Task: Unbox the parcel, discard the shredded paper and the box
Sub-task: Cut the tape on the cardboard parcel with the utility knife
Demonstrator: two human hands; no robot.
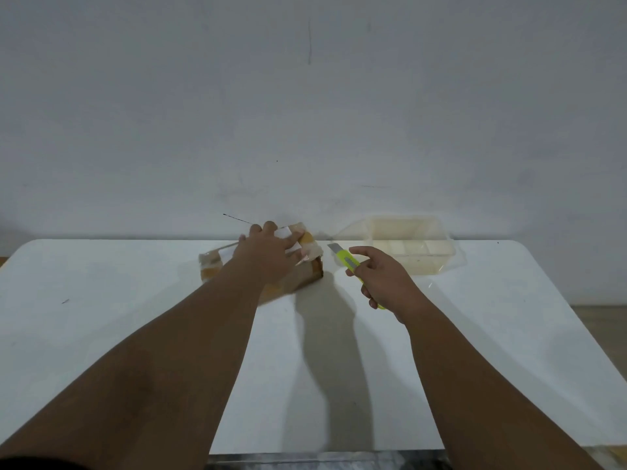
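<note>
A small brown cardboard parcel (307, 266), wrapped in clear tape with a white label, lies near the far edge of the white table (135, 317). My left hand (268, 256) lies flat on top of it with fingers spread over the label, covering much of the box. My right hand (383, 279) hovers just to the right of the parcel, closed around a yellow-green utility knife (346, 261). The knife's grey blade is extended and points up and left toward the parcel's right end, without touching it.
A clear plastic tub (410, 247) stands at the back right of the table, close to the knife hand. A plain grey wall rises right behind the table. The table's rounded right edge drops to a wooden floor (604, 320).
</note>
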